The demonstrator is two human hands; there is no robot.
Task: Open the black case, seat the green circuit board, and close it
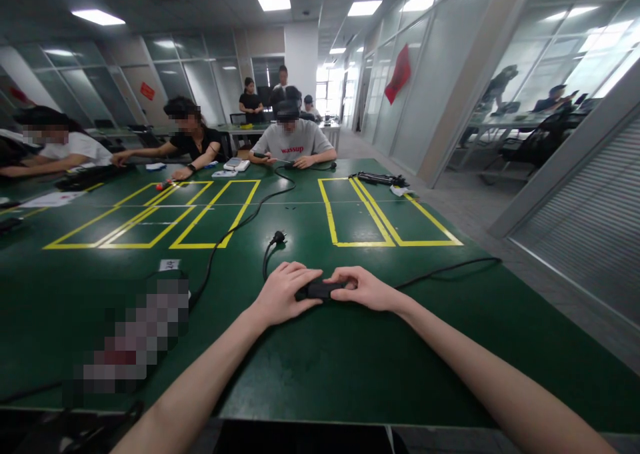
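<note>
A small black power adapter [320, 290] is gripped at both ends, low over the green tabletop [320, 367]. My left hand [284, 293] is closed round its left end, thumb at the near side and fingers at the far side. My right hand [364, 289] pinches the right end with thumb and fingers. A black cord with a mains plug [279, 238] curves out beyond my left hand, the plug lying on the table. From behind my right hand, another black cord [450, 268] runs right to the table's edge. My fingers cover the adapter's ends.
A blurred-out long object [137, 337] lies at left, beside a small white label [169, 265]. A black cable [235, 226] crosses the table. Yellow tape rectangles [365, 244] mark the surface. A folded black tripod [379, 179] lies far right. Co-workers sit opposite; one [293, 141] holds a tool.
</note>
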